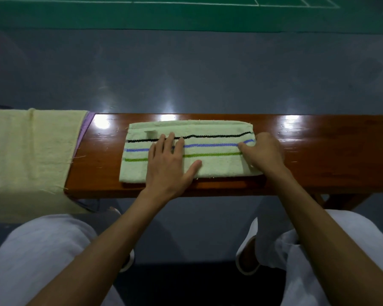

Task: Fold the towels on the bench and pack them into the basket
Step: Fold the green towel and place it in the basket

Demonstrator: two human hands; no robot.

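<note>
A cream towel (217, 164) with black, blue and green stripes lies folded into a long strip on the glossy brown bench (332, 151). My left hand (168, 162) presses flat on its left half with fingers spread. My right hand (263, 153) sits at the towel's right end, fingers curled around that edge with the thumb on top. A small white label shows near the towel's far left corner. No basket is in view.
A pale yellow towel (29, 155) drapes over the bench's left end, with a purple cloth (85, 127) peeking out beneath it. Beyond the bench lie a shiny grey floor and a green court. My knees in light trousers are below the bench.
</note>
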